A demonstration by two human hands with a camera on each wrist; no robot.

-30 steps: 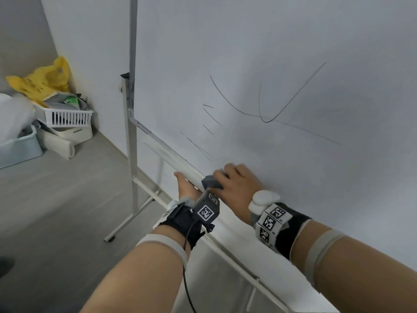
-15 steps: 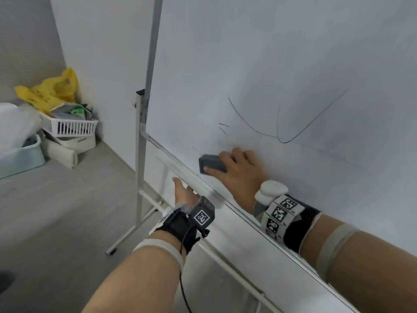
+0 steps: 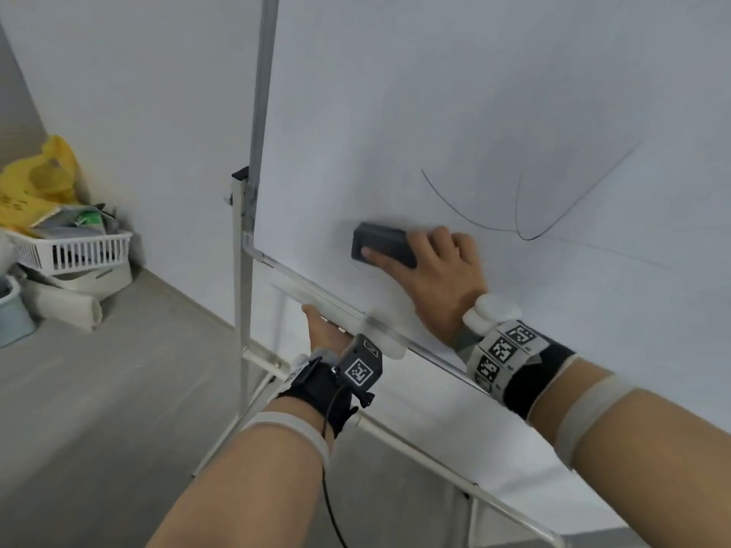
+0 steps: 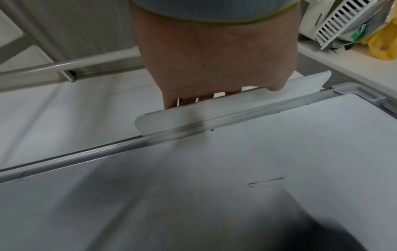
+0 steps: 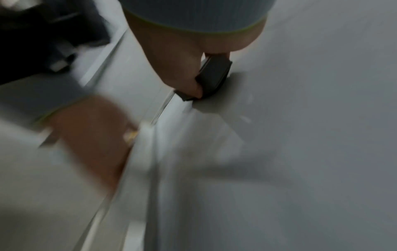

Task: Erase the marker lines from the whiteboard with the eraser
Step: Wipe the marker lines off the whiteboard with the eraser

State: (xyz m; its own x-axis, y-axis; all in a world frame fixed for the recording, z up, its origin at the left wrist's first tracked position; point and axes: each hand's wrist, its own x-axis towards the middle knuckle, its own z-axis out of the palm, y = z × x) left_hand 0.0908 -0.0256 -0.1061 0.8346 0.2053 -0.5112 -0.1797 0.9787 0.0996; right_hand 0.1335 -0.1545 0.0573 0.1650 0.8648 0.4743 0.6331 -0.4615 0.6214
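Observation:
A dark grey eraser (image 3: 380, 244) lies flat against the whiteboard (image 3: 474, 92) near its lower left corner. My right hand (image 3: 429, 268) grips it, thumb along the lower side and fingers over the top; the right wrist view shows the same grip on the eraser (image 5: 214, 74). Right of the eraser are thin black marker curves (image 3: 528, 236) and a faint long stroke (image 3: 617, 253). Short dashes (image 4: 266, 180) show on the board in the left wrist view. My left hand (image 3: 325, 325) grips the pen tray (image 4: 225, 108) under the board's bottom edge.
The board hangs on a white metal stand (image 3: 239, 310) whose legs and crossbar (image 3: 415, 452) run over the grey floor. At the left wall sit a white slatted basket (image 3: 73, 251), a yellow bag (image 3: 43, 179) and a pale bin (image 3: 12, 314).
My right hand has carried the eraser from the tray up onto the board and over the short strokes at the lower left, which no longer show. The left hand stays on the tray.

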